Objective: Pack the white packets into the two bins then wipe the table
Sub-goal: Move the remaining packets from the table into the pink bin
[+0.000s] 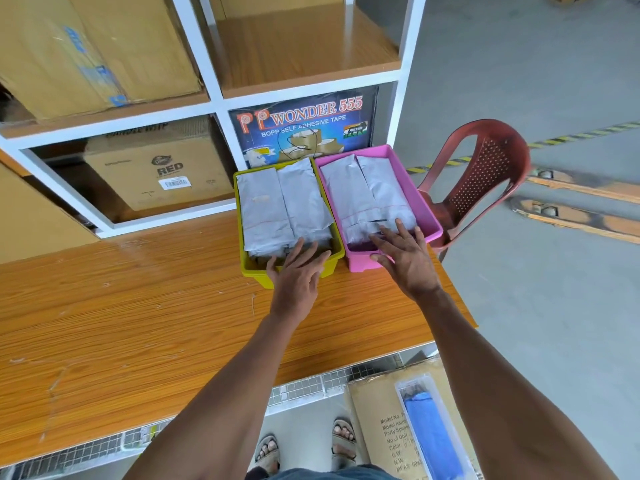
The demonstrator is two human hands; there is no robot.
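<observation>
Our left hand (298, 271) lies flat-fingered on the yellow-green plastic bin's (250, 270) near rim, our right hand (403, 252) likewise on the pink plastic bin (420, 199); the white plastic packets (266, 209) run lengthwise, near to far.

Table (121, 306) open left; bins (254, 271) block far right corner.
</observation>
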